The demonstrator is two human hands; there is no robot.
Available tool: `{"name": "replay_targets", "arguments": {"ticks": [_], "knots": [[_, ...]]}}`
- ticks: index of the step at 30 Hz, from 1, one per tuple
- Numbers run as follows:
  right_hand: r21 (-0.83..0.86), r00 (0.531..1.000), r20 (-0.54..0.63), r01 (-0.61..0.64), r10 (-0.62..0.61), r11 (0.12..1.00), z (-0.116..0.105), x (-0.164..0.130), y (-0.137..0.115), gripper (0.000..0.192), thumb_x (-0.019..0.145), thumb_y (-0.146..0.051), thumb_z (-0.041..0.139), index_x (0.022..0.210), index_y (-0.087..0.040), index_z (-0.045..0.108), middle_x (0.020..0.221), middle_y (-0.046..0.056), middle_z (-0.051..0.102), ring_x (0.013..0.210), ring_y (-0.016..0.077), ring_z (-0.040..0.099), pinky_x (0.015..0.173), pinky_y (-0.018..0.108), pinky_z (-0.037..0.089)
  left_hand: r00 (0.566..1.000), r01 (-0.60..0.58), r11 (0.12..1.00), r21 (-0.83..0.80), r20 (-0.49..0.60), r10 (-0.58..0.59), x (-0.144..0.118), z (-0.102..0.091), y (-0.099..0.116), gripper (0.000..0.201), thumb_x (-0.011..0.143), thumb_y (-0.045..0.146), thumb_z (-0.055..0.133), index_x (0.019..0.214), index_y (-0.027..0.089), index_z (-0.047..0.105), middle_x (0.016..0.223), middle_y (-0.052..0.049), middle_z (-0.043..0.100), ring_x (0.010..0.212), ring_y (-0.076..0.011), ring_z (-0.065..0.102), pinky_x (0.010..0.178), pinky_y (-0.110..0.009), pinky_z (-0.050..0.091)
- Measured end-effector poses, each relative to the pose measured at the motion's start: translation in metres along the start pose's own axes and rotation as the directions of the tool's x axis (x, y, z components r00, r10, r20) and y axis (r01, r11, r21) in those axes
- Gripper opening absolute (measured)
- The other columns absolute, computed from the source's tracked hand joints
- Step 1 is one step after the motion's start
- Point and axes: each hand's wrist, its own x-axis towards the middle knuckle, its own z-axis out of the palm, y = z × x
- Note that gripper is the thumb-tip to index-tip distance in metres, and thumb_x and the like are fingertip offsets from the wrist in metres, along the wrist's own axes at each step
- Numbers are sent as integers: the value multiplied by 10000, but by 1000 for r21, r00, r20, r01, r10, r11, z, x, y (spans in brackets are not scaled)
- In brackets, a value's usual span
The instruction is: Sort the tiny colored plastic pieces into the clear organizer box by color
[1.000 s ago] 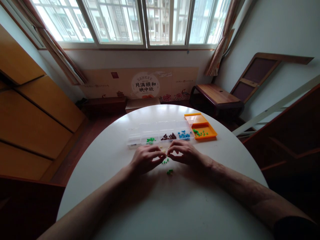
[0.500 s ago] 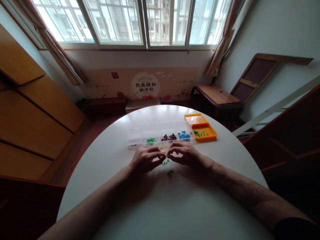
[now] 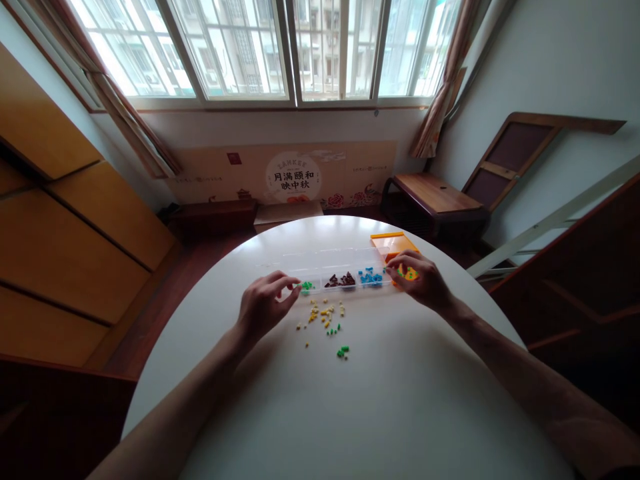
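My left hand (image 3: 267,301) is at the left end of the clear compartment box (image 3: 325,261), thumb and index drawn together beside the small green bricks (image 3: 307,286). Anything in that pinch is too small to make out. My right hand (image 3: 419,279) hovers between the blue bricks (image 3: 371,277) and the orange case (image 3: 383,241), partly covering the case. Its thumb and fingertips are close together, and what they hold is unclear. Dark brown bricks (image 3: 341,281) fill a middle compartment. Below the box lie loose yellow pieces (image 3: 326,324) and a joined green cluster (image 3: 343,351).
The round white table (image 3: 320,413) carries everything. Several tiny green pieces (image 3: 333,331) lie between the yellow ones and the cluster. Beyond the table are a wooden chair (image 3: 440,191) and a low box (image 3: 287,212) by the wall.
My hands were together over the loose pieces, pinching a tiny green piece. They have parted, left hand toward the green compartment, right hand toward the orange case. The yellow pieces are uncovered.
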Motion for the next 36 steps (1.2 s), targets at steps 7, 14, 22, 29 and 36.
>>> {"name": "replay_targets", "arguments": {"ticks": [7,14,22,29,36], "knots": [[-171,985,-44,-169,164,971,-23,-21,47,218,1011,-417,693,905,-231,736,897,72,728,762,238,655,748,413,555,995,38,999,4,88,-38,7,-7,-12,175,1026,374,685,975,268,815,941,7,792,660,-149,648,766,-333,526],[-188,983,-42,-184,180,965,-21,-21,52,208,1017,-404,673,907,-234,722,895,67,726,793,250,673,805,422,532,993,95,995,26,-71,-93,15,-19,-13,196,1024,420,697,1062,237,758,1077,-29,767,711,-158,669,785,-340,550],[-179,985,-55,-168,161,969,-21,-24,48,183,1019,-377,662,915,-233,706,908,65,741,798,243,658,828,419,534,998,-7,986,168,59,-3,42,-21,-13,351,1036,391,695,1362,261,705,1360,-86,766,1326,-346,639,1124,-518,463],[-133,993,-41,-119,114,984,-19,-23,36,139,1025,-324,637,937,-243,707,975,69,779,955,279,727,945,465,531,981,-47,997,66,193,34,61,-13,-32,215,1029,369,678,1185,273,790,1154,-51,842,1136,-304,745,1057,-487,505],[-120,995,-27,-101,99,988,-21,-21,26,124,1021,-303,625,942,-248,702,961,58,782,967,282,733,957,476,526,992,7,999,33,126,-11,78,-15,-38,189,1030,351,662,990,266,827,1008,-29,856,920,-242,760,947,-402,509]]}}
